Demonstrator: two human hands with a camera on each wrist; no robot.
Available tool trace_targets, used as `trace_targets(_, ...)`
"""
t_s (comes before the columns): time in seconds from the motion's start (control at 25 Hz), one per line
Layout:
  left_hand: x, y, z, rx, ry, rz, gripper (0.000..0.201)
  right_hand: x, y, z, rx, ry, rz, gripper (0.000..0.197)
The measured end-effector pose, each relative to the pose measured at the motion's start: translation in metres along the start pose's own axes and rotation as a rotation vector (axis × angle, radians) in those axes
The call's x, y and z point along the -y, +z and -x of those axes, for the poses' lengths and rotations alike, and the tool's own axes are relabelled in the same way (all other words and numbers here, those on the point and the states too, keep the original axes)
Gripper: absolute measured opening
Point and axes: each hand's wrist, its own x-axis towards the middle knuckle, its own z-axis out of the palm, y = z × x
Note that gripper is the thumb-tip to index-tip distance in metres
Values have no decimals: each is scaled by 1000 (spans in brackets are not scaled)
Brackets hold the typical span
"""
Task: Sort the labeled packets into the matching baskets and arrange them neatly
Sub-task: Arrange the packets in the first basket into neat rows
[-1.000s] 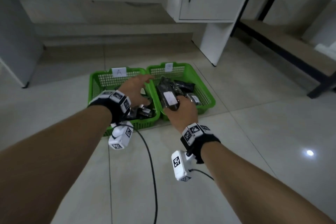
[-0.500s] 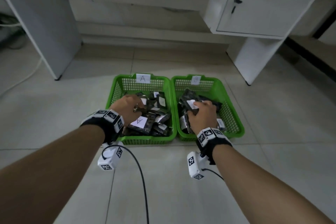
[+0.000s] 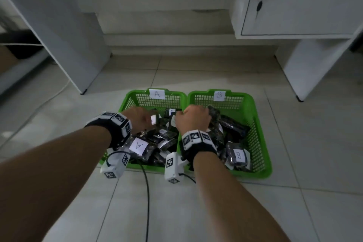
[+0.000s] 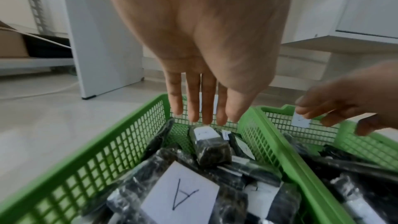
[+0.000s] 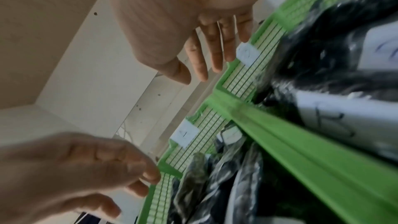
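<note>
A pale tiled floor point(image 3: 216, 212) runs under white furniture: a cabinet point(image 3: 298, 0) with a keyed door at 1 o'clock and a white upright panel point(image 3: 64, 31) at 10 o'clock.

The left hand point(image 3: 140, 119) hovers over the far part of the basket marked A point(image 3: 128, 104). The left wrist view shows its fingers point(image 4: 194, 101) straight and close together, pointing down toward the far mesh wall, touching nothing and holding nothing. The right hand point(image 3: 193, 120) hangs above the shared rims where the two baskets meet, at about 3 o'clock from the left hand and just beside it. From the head view its fingers cannot be seen; the right wrist view shows them loosely extended and a little spread, empty, above the far rim near the paper tag of the basket marked B point(image 3: 263, 143).

Both green mesh baskets stand side by side on the floor, rims touching, A at 9 o'clock of B. Each carries a white lettered tag on its far wall. Dark glossy packets fill them in loose heaps, tilted and overlapping. In A, a packet with a large white A label point(image 3: 138, 146) lies face up at the 6 o'clock end. In B, a packet with a B label point(image 3: 238, 156) lies near the 6 o'clock edge.

Black wristbands with white coded blocks wrap both wrists, and a black cable point(image 3: 147, 202) trails over the tiles toward 6 o'clock.
</note>
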Motion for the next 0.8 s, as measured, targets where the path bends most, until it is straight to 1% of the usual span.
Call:
trace_targets(0.04, -1, -8, 2, 6, -33, -17, 22, 11, 7, 0, 44, -35, -73, 26)
trace_targets(0.12, 1, -13, 0, -42, -60, 2, 24, 26, 21, 5, 191, -79, -156, 21)
trace_targets(0.2, 10, -6, -8, -61, -72, 7, 23, 31, 33, 8, 333, -111, -140, 17)
trace_targets(0.28, 28, 1, -14, -53, -120, -3, 23, 29, 44, 6, 410, -131, -100, 16)
trace_targets(0.4, 67, 7, -22, -59, -192, 40, 24, 31, 57, -9, 391, -114, -49, 16)
trace_targets(0.48, 90, 9, -28, -34, -202, 33, 27, 43, 64, -24, 372, -114, -2, 17)
trace_targets(0.6, 110, 11, -49, -38, -147, 49, 29, 66, 83, -47, 374, -99, 56, 23)
trace_targets(0.68, 114, 15, -65, -30, -124, 59, 30, 77, 100, -56, 428, -85, 98, 23)
trace_targets(0.76, 119, 26, -85, 5, -87, 74, 31, 82, 117, -61, 494, -47, 164, 16)
trace_targets(0.8, 123, 33, -94, 14, -75, 85, 32, 85, 122, -61, 507, -26, 180, 18)
